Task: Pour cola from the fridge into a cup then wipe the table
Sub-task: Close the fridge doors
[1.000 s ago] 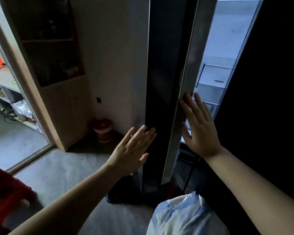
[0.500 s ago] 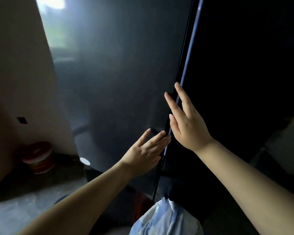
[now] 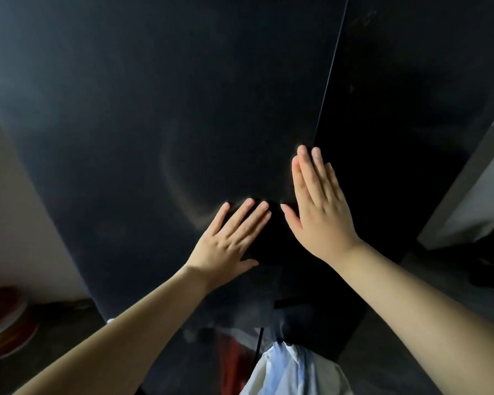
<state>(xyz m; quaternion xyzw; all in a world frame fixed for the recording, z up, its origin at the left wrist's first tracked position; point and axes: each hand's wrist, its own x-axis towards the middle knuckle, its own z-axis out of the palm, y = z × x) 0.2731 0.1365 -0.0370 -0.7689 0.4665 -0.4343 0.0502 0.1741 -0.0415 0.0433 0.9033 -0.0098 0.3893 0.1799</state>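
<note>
Pressing two dark fridge doors, two hands lie flat: left hand, right hand, fingers straight, holding nothing.

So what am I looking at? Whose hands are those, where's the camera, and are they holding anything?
There is no machine, just a person. The camera sits on their head and looks down, so you see their own arms. The left hand and the right hand are open, fingers straight, flat against the dark fridge doors, the right one beside the thin seam between them. They hold nothing. No cola or cup shows. A red and white tub stands on the floor at the left. Pale blue clothing shows at the bottom.
</note>
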